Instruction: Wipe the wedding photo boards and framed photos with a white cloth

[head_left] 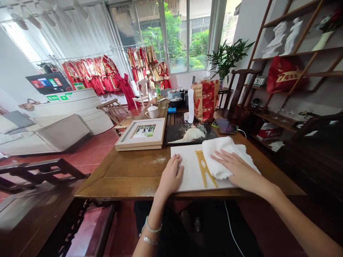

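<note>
Wooden worktop [128, 175], near edge: left hand [171, 176], fingers spread flat, steadies a white board [190, 171]; right hand [238, 169], fingers open, presses a white cloth [222, 146] (overlapping the yellow strut [200, 159]). A hard push could slide the board off that edge.

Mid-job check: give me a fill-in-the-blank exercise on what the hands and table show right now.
The right hand lies flat on a white ____.
The left hand rests at the ____ edge of the white board.
The yellow wooden piece lies on the board, between the two ____.
Missing words: cloth; left; hands.
</note>
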The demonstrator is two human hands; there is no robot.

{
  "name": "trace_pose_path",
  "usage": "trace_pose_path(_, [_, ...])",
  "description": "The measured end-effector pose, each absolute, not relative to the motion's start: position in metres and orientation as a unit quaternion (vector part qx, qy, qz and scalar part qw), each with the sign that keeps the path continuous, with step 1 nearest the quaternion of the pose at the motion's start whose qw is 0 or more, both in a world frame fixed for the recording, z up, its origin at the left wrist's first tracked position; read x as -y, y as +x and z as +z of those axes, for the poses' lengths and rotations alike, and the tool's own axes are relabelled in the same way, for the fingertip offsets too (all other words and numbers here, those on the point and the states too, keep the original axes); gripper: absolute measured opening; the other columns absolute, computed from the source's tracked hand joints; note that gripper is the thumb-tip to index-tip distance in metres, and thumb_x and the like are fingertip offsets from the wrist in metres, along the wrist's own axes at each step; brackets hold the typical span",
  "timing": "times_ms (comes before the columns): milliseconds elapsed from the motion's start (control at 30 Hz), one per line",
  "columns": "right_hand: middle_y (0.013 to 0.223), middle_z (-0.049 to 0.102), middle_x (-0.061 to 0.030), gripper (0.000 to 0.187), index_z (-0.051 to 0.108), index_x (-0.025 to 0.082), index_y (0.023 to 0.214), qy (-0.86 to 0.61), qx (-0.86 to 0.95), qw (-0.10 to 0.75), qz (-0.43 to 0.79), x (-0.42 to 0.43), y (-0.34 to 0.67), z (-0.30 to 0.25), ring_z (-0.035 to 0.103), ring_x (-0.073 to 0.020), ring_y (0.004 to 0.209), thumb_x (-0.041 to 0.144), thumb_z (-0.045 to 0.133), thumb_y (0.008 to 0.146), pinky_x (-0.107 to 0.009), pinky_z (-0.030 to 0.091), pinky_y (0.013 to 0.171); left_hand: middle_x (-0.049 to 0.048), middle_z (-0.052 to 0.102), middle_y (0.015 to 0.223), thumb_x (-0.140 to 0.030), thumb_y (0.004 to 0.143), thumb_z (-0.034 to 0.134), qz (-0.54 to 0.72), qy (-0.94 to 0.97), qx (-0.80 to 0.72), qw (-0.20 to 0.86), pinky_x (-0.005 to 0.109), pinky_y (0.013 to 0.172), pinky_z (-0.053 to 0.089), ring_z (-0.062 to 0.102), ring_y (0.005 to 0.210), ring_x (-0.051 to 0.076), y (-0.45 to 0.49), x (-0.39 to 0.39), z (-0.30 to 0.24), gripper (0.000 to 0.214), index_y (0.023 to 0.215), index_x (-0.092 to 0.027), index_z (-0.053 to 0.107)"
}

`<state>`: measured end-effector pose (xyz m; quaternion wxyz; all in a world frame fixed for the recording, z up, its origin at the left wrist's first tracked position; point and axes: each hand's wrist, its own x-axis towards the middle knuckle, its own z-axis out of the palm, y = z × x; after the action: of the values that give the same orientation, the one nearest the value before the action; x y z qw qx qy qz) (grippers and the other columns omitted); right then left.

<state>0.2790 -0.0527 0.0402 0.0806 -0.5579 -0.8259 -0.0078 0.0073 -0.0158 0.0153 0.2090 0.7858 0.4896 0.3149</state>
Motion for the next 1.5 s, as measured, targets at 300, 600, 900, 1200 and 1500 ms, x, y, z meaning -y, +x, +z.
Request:
trace_pose_path(300, [0.15, 0.039, 0.0031, 0.071, 0.046, 0.036, 0.142, -0.505, 0.845, 0.127, 0.12, 0.111, 0.328, 0.038, 0.03, -0.0241, 0.14, 0.004, 0.042, 0.078, -0.04, 0.026, 0.116, 0.0142, 0.048, 0.144, -0.02, 0.092, 0.045, 0.316, 0.784, -0.49, 0.212, 0.045, 0.117, 0.031, 0.036, 0.141, 0.025, 0.008, 0.017, 0.016, 0.032, 0.121, -0.014, 0.056])
trace_pose_path(600, [0.152, 0.037, -0.0096, 0.074, 0.04, 0.018, 0.146, -0.662, 0.735, 0.135, 0.059, 0.015, 0.268, 0.041, 0.027, -0.0307, 0.142, 0.006, 0.041, 0.073, -0.056, 0.024, 0.114, 0.0153, 0.047, 0.145, -0.019, 0.093, 0.042, 0.29, 0.793, -0.497, 0.199, 0.045, 0.118, 0.03, 0.034, 0.142, 0.025, 0.008, 0.018, 0.019, 0.034, 0.124, -0.011, 0.054])
trace_pose_path(900, [0.156, 0.027, -0.0024, 0.095, 0.035, 0.024, 0.148, -0.532, 0.84, 0.093, 0.054, 0.049, 0.231, 0.049, 0.014, -0.0256, 0.146, -0.004, 0.04, 0.057, -0.059, 0.012, 0.116, 0.0163, 0.045, 0.146, -0.02, 0.093, 0.042, 0.288, 0.795, -0.496, 0.198, 0.045, 0.118, 0.029, 0.033, 0.143, 0.025, 0.009, 0.015, 0.015, 0.036, 0.125, -0.009, 0.053])
trace_pose_path(1200, [0.151, 0.035, 0.0099, 0.074, 0.046, 0.043, 0.139, -0.446, 0.852, 0.077, 0.263, 0.122, 0.287, 0.074, 0.021, -0.025, 0.142, 0.004, 0.042, 0.076, -0.05, 0.023, 0.115, 0.0155, 0.046, 0.146, -0.02, 0.093, 0.043, 0.3, 0.791, -0.493, 0.203, 0.047, 0.117, 0.03, 0.034, 0.142, 0.026, 0.008, 0.017, 0.017, 0.034, 0.123, -0.012, 0.054])
trace_pose_path(1500, [0.149, 0.043, -0.0052, 0.07, 0.047, 0.017, 0.141, -0.569, 0.807, 0.111, 0.112, 0.019, 0.26, 0.059, 0.031, -0.024, 0.141, 0.006, 0.042, 0.072, -0.044, 0.025, 0.116, 0.0125, 0.048, 0.145, -0.02, 0.092, 0.044, 0.304, 0.789, -0.492, 0.207, 0.044, 0.117, 0.031, 0.034, 0.142, 0.024, 0.007, 0.016, 0.016, 0.032, 0.122, -0.015, 0.055])
